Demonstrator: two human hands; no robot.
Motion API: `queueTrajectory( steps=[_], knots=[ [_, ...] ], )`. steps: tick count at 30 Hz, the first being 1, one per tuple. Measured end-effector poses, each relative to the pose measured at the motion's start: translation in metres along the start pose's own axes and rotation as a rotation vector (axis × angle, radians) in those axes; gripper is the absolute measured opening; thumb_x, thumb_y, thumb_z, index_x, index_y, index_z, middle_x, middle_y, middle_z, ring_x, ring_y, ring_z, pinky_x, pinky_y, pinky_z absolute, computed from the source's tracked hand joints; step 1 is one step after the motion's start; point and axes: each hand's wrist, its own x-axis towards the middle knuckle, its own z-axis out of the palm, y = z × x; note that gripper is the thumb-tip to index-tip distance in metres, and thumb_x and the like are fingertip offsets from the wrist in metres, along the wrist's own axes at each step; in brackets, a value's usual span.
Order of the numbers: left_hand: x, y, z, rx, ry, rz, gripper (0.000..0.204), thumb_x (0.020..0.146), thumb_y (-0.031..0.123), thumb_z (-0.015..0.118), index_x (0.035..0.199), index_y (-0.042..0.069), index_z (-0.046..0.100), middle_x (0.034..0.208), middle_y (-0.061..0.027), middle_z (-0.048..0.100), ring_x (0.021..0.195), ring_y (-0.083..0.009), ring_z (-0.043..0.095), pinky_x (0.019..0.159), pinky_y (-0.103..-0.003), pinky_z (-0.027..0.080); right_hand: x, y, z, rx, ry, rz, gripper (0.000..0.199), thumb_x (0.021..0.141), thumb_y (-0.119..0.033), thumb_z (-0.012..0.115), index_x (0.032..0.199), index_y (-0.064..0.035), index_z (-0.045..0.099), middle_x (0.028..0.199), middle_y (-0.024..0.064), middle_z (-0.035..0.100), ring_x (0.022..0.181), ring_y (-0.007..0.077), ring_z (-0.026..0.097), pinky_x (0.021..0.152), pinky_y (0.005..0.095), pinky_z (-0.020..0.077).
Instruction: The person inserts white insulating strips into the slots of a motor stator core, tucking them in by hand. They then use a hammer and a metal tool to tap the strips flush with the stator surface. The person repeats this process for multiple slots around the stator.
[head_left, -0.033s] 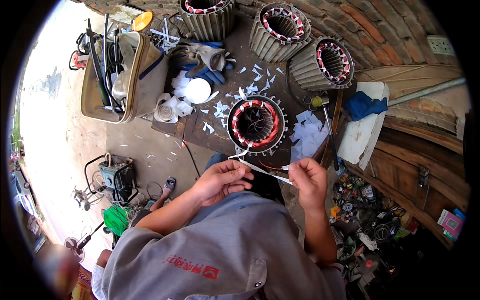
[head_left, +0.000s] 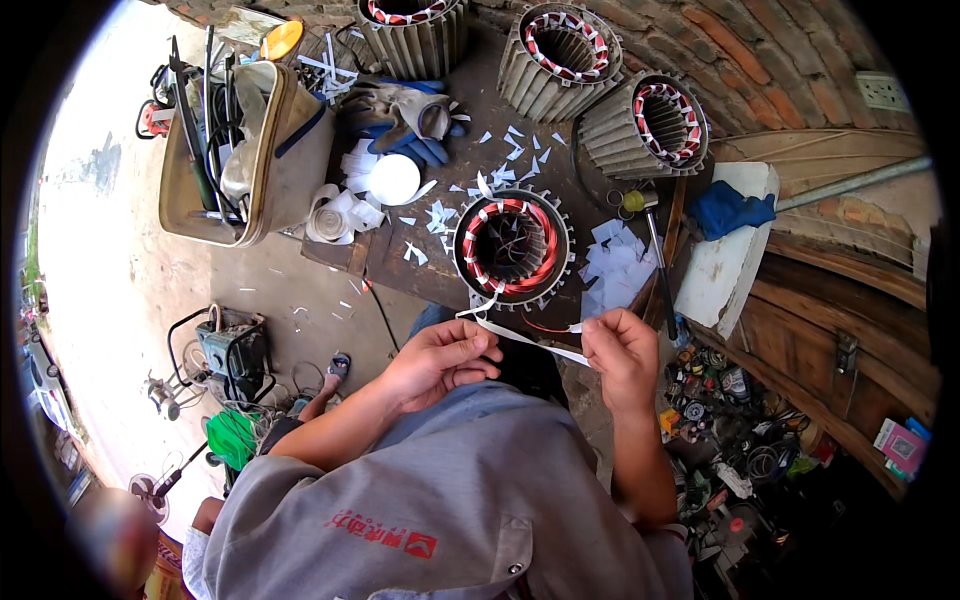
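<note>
A motor stator (head_left: 515,265) with red copper windings (head_left: 552,258) stands on the table edge right in front of me. From its near side a white cloth tape (head_left: 540,345) comes down and stretches across to my right hand (head_left: 622,358), which pinches it between thumb and fingers. Closed with curled fingers, my left hand (head_left: 450,360) is just below the stator; the tape passes at its fingertips, and what they grip is hidden. A thin red lead (head_left: 543,328) runs from the stator toward my right hand.
Three more wound stators (head_left: 560,90) stand at the back. White paper pieces (head_left: 615,265) and a hammer (head_left: 660,260) lie to the right. Work gloves (head_left: 400,110), a white tape roll (head_left: 330,222) and a tool bucket (head_left: 290,170) are at left. A foot in a sandal shows lower left.
My right hand has shifted slightly to the right, drawing the tape with it. My left hand stays nearly in place.
</note>
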Motion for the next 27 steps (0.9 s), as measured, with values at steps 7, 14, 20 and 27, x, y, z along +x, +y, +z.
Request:
queueTrajectory(
  steps=[7, 14, 20, 27],
  knots=[
    [-0.003, -0.001, -0.006, 0.031, 0.110, 0.053, 0.015, 0.102, 0.018, 0.059, 0.105, 0.004, 0.063, 0.095, -0.0081, 0.069, 0.083, -0.0158, 0.071, 0.073, -0.024, 0.058, 0.036, -0.010, 0.002, 0.048, -0.013, 0.244, 0.018, 0.092, -0.013, 0.069, 0.082, -0.0001, 0.062, 0.064, 0.0006, 0.057, 0.051, 0.0021, 0.040, 0.046, 0.0204, 0.0268],
    [-0.006, 0.011, -0.003, 0.118, 0.140, 0.123, 0.014, 0.102, 0.018, 0.059, 0.104, 0.005, 0.062, 0.095, -0.0066, 0.069, 0.080, -0.0134, 0.069, 0.069, -0.023, 0.056, 0.050, -0.005, 0.011, -0.388, -0.046, 0.017, 0.017, 0.092, -0.012, 0.070, 0.085, 0.0023, 0.064, 0.067, 0.0009, 0.062, 0.058, 0.0048, 0.053, 0.051, 0.0233, 0.0405],
    [-0.006, 0.053, 0.015, 0.593, 0.134, 0.256, 0.012, 0.101, 0.018, 0.061, 0.101, 0.007, 0.064, 0.095, -0.0027, 0.068, 0.074, -0.0080, 0.063, 0.062, -0.021, 0.048, 0.040, -0.010, 0.025, -0.924, -0.140, -0.729, 0.009, 0.086, -0.004, 0.070, 0.087, -0.0019, 0.061, 0.078, 0.0114, 0.064, 0.065, 0.0295, 0.063, 0.057, 0.0378, 0.0505],
    [0.064, 0.109, 0.081, 2.435, -0.121, 0.408, 0.022, 0.079, 0.008, 0.066, 0.099, 0.002, 0.068, 0.103, -0.0179, 0.070, 0.082, -0.0294, 0.073, 0.065, -0.038, 0.057, 0.040, 0.024, 0.041, -1.052, -0.082, -0.744, 0.010, 0.084, -0.006, 0.069, 0.085, -0.0053, 0.060, 0.075, 0.0098, 0.059, 0.068, 0.0325, 0.063, 0.058, 0.0425, 0.0515]
  ],
)
